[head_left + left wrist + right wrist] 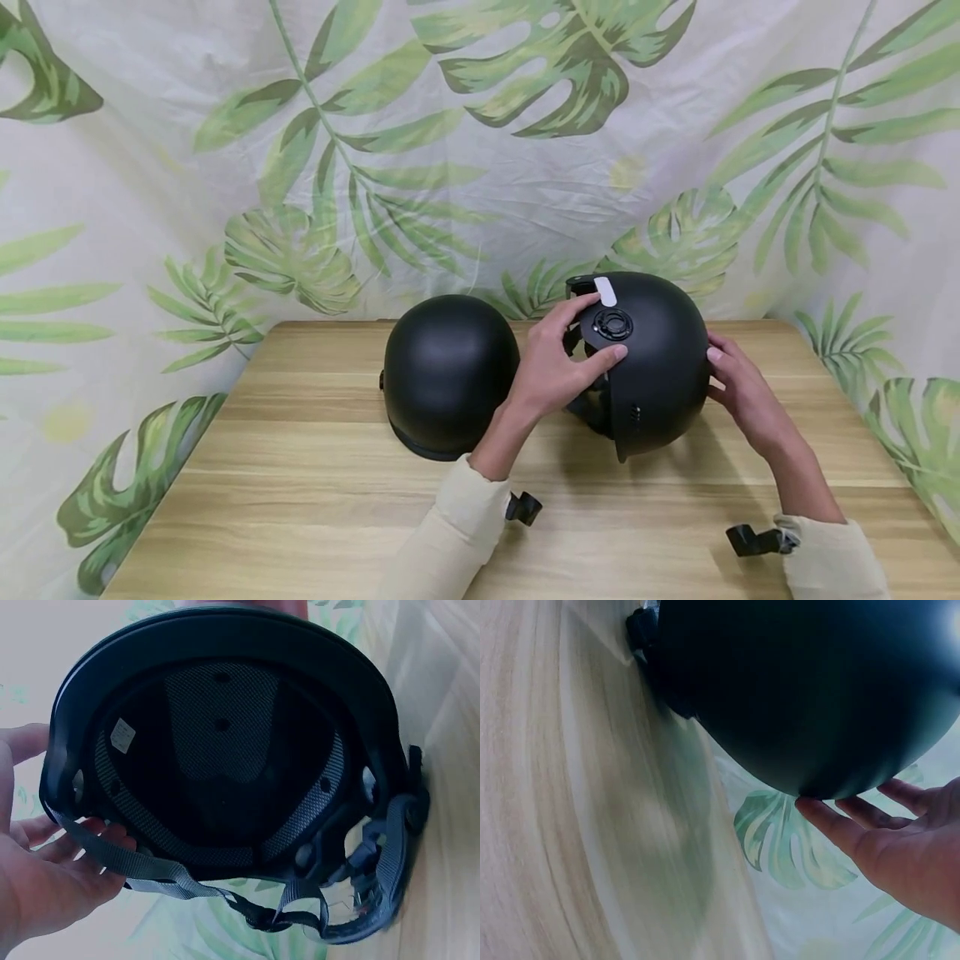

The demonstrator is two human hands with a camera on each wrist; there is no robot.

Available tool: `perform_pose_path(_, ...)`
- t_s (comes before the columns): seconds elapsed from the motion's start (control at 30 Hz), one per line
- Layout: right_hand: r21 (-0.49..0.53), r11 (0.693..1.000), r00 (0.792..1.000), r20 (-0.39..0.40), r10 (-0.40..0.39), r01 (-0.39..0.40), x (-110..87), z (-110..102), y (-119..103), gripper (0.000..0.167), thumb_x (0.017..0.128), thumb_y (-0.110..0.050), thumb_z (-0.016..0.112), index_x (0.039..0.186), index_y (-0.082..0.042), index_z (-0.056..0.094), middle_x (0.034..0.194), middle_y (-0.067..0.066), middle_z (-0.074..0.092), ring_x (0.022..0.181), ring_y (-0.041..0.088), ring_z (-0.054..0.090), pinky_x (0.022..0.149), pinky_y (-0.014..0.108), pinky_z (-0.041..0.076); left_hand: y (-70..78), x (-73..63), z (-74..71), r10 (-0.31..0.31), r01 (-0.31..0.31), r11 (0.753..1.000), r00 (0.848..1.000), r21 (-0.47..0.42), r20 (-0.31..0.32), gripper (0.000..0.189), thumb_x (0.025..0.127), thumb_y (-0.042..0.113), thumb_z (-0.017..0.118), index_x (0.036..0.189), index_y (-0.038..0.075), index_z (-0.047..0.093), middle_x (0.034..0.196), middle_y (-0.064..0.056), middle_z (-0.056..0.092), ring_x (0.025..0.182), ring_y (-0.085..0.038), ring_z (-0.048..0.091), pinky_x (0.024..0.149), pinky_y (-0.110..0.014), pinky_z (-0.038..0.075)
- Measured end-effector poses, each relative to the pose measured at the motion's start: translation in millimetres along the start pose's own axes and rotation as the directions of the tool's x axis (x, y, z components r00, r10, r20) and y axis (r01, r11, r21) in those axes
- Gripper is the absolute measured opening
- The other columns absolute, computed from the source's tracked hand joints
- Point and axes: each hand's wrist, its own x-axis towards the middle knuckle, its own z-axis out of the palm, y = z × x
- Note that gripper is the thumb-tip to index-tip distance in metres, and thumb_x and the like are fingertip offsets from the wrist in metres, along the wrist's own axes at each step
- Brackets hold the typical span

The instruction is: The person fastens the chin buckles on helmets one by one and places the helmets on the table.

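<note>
A black helmet (pixel 663 367) is tilted onto its side at the right, its opening turned left. My left hand (pixel 551 367) grips its rim beside a round fitting (pixel 612 324), thumb on the outer shell and index finger by a white sticker (pixel 605 292). In the left wrist view, other fingers curl around the edge near the grey chin strap (pixel 154 866), and the padded inside (pixel 221 724) faces the camera. My right hand (pixel 746 400) touches the crown with its fingertips (pixel 810 806), fingers mostly straight.
A second black helmet (pixel 446 375) stands dome up on the wooden table (pixel 322 492), just left of my left forearm. Behind the table hangs a leaf-patterned cloth (pixel 405 167). Both wrists carry small black mounts, such as the right one (pixel 753 540).
</note>
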Motion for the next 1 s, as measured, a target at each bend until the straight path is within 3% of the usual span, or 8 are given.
perform_pose_path(0.17,0.039,0.998,0.998,0.053,-0.042,0.040,0.7,0.9,2.8,0.036,0.117,-0.024,0.029,0.138,-0.032,0.057,0.132,-0.019,0.064,0.117,-0.002,0.063,0.094,0.016,0.053,5.9,3.2,0.7,0.000,0.000,0.999,1.000,0.042,0.003,0.069,0.093,0.029,0.085,0.155,0.014,0.058,0.154,-0.007,0.061,0.138,-0.024,0.063,0.110,-0.037,0.056)
perform_pose_path(0.33,0.045,0.997,0.995,0.081,-0.060,0.057,1.7,2.7,4.9,0.038,0.117,-0.023,0.028,0.138,-0.033,0.058,0.131,-0.018,0.065,0.116,0.000,0.064,0.094,0.017,0.054,6.3,3.3,0.5,-0.017,0.017,1.000,1.000,0.021,0.007,0.068,0.093,0.029,0.085,0.155,0.016,0.058,0.155,-0.006,0.061,0.137,-0.023,0.063,0.109,-0.035,0.056)
perform_pose_path(0.8,0.005,1.000,1.000,0.013,-0.009,0.009,1.8,1.4,5.6,0.031,0.118,-0.024,0.036,0.144,-0.027,0.052,0.139,-0.020,0.057,0.120,-0.004,0.062,0.093,0.015,0.055,0.0,1.5,1.2,-0.032,0.032,0.999,0.999,-0.015,0.002,0.067,0.095,0.033,0.084,0.155,0.020,0.058,0.155,-0.004,0.061,0.138,-0.020,0.062,0.110,-0.036,0.056)
perform_pose_path(1.0,-0.013,0.999,0.997,-0.053,-0.050,0.049,2.0,2.7,2.0,0.033,0.117,-0.020,0.042,0.148,-0.022,0.052,0.140,-0.015,0.056,0.123,-0.003,0.059,0.092,0.014,0.055,0.4,2.8,2.4,-0.031,0.031,0.999,1.000,-0.011,-0.003,0.067,0.094,0.032,0.084,0.155,0.021,0.058,0.154,-0.003,0.061,0.136,-0.018,0.063,0.108,-0.034,0.056)
